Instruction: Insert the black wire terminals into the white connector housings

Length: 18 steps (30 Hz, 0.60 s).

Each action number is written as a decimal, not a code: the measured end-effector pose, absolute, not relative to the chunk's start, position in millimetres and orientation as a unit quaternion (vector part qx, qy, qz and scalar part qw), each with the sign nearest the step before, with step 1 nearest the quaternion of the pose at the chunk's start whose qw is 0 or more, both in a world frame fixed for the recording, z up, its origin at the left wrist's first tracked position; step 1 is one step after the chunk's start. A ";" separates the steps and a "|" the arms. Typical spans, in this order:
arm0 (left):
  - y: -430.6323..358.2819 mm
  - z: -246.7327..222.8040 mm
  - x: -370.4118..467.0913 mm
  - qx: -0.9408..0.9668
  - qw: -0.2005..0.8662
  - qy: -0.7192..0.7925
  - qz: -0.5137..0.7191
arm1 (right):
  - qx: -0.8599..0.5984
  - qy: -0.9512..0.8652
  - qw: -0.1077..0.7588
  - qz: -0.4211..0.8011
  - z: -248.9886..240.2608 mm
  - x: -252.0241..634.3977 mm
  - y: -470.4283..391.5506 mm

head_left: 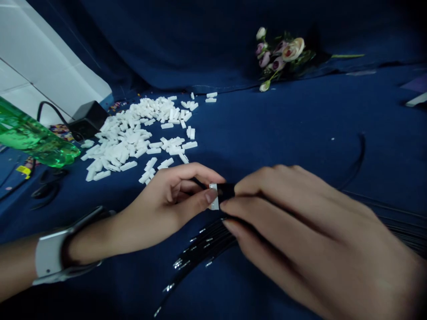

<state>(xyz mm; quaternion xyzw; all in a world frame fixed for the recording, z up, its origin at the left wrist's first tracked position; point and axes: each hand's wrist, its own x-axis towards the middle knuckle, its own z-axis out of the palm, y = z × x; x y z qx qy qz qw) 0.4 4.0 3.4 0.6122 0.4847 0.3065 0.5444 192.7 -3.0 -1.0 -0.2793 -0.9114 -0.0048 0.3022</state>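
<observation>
Pinches a white connector (214, 203) between the thumb and forefinger of the left hand (156, 215), with hardly any opening beyond the thickness of the piece. Curls the remaining left fingers in behind, partly lost in the shade of the palm. Wears a pale wristband (50, 255) well back from those fingertips.

Holds the right hand (310, 235) just beside the connector, with fingertips drawn close together on black wire (227, 190). Cannot tell from this angle the number of strands in that grip, or the depth of any wire inside the connector.

Has a bundle of black wires (216, 235) just below the right fingertips, fanning toward the lower left into shiny metal ends (178, 263). Shows more dark strands (403, 222) out past the right knuckles, and a loose curved wire (361, 153) farther beyond them.

Has a heap of white connectors (126, 138) beyond the left fingers, thinning to stray pieces near the knuckles, on blue cloth (253, 129). Shows a green bottle (40, 140) and a black box (88, 119) farther left of those fingers, and a bunch of flowers (283, 55) well beyond the right fingers, lying sideways.
</observation>
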 end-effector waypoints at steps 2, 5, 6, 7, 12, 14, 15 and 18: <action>4.0 3.9 1.0 0.614 0.536 0.493 0.305 | -0.258 -0.921 0.289 0.033 -1.1 190.3 -8.7; 4.0 4.4 1.8 0.614 0.524 0.497 0.318 | -0.241 -0.934 0.256 0.058 -3.9 189.6 -15.8; 3.9 4.4 1.9 0.614 0.523 0.496 0.322 | -0.240 -0.936 0.252 0.055 -5.4 190.3 -17.1; 3.8 4.5 1.9 0.615 0.523 0.494 0.323 | -0.243 -0.938 0.243 0.053 -7.0 191.3 -17.8; 3.2 4.0 0.8 0.622 0.535 0.468 0.329 | -0.241 -0.940 0.234 0.058 -11.8 195.0 -16.3; 3.5 3.5 -0.1 0.630 0.535 0.455 0.332 | -0.241 -0.941 0.231 0.057 -11.0 194.5 -16.4; 3.7 3.1 -0.7 0.637 0.531 0.450 0.332 | -0.239 -0.942 0.230 0.053 -10.2 194.0 -16.9; 4.7 2.2 -3.0 0.668 0.506 0.443 0.318 | -0.236 -0.943 0.231 0.040 -8.2 193.0 -18.8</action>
